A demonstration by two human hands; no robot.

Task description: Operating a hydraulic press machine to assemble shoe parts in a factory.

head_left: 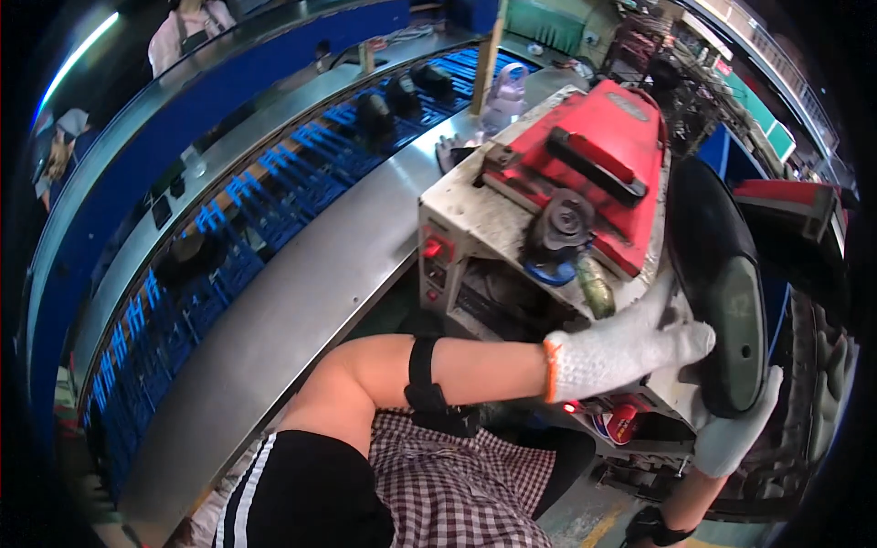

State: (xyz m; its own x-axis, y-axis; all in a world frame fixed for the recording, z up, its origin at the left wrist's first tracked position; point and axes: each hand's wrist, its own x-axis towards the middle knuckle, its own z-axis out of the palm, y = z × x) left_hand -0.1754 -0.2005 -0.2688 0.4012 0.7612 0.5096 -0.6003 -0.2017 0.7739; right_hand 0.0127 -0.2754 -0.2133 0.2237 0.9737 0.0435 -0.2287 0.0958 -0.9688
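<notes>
Both gloved hands are gripping a black shoe sole [722, 292]: left hand [621, 352] clamping its edge, right hand [735, 425] cupping underneath. Sole could be slipping w/ loose grip.

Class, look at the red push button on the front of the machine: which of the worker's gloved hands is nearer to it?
The left hand. It lies right of the red push button, gripping the black shoe. The right hand cups the shoe's lower end, farther off.
</notes>
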